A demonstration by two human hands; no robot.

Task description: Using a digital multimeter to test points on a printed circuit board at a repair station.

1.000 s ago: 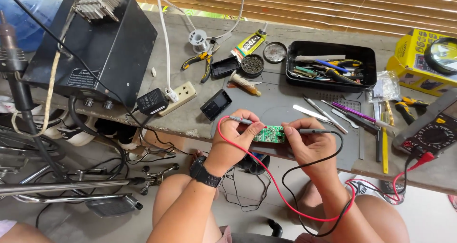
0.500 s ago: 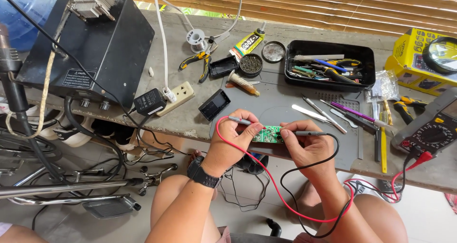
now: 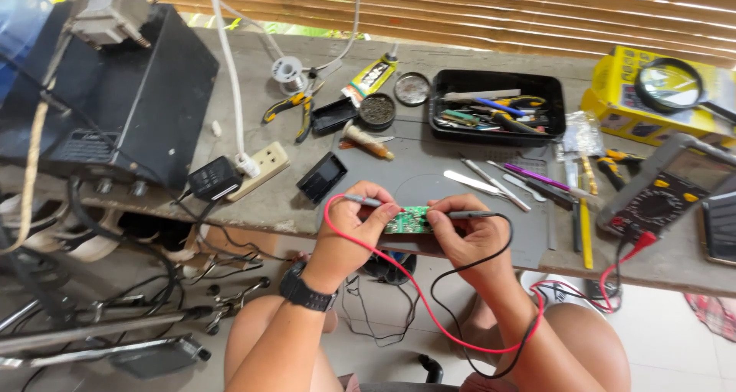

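behind hands (image 3: 360,227), black tool tray (image 3: 441,127)

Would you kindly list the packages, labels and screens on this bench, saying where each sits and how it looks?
Yellow cardboard box: far right, rectangular, under a round magnifying glass.
Yellow-and-black glue tube: back centre, lying flat, printed label.
Yellow-edged grey multimeter: right, greyish rectangular screen above a round dial.
Small black display module: left of the hands, dark blank screen.
Black box unit: far left, pale label on its front.

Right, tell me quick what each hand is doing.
Left hand: closed on a probe with a red lead, touching the green circuit board.
Right hand: closed on a probe with a black lead, holding the board.
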